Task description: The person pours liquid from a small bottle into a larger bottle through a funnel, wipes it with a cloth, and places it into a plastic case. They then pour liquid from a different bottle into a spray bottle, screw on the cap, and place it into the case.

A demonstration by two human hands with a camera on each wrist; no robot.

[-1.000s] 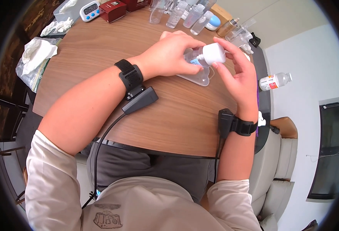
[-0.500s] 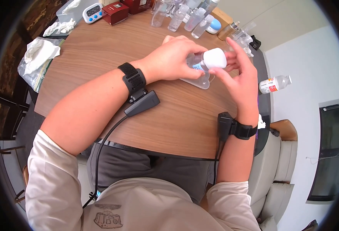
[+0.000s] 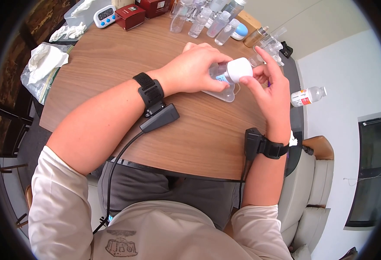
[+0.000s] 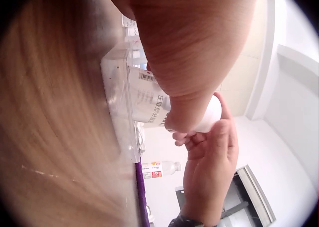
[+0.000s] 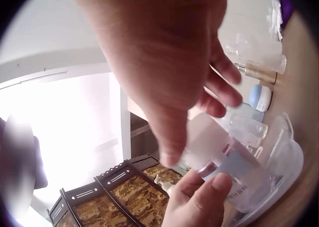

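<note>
In the head view, a clear plastic bottle (image 3: 222, 78) with a wide white cap (image 3: 240, 69) leans right over the table. My left hand (image 3: 194, 68) grips the bottle's body, thumb on the near side and fingers largely hidden behind. Printed characters and a barcode show on its label (image 4: 158, 105) in the left wrist view. Around the cap's far end stands my right hand (image 3: 273, 93), thumb at the cap's edge, index finger raised, the others spread loosely behind. Below the bottle is a shallow clear plastic tray (image 3: 228, 97).
Several small clear bottles (image 3: 199, 24), a blue-lidded jar (image 3: 239, 31) and a gold bottle (image 3: 255, 37) line the far edge. A timer (image 3: 105, 16) and red box (image 3: 129, 17) stand far left. Crumpled tissue (image 3: 45, 60) lies left, a labelled bottle (image 3: 308, 96) right.
My right fingers have come away from the cap, with the index finger lifting and spreading outward. The left hand keeps its hold on the bottle, which has shifted only slightly.
</note>
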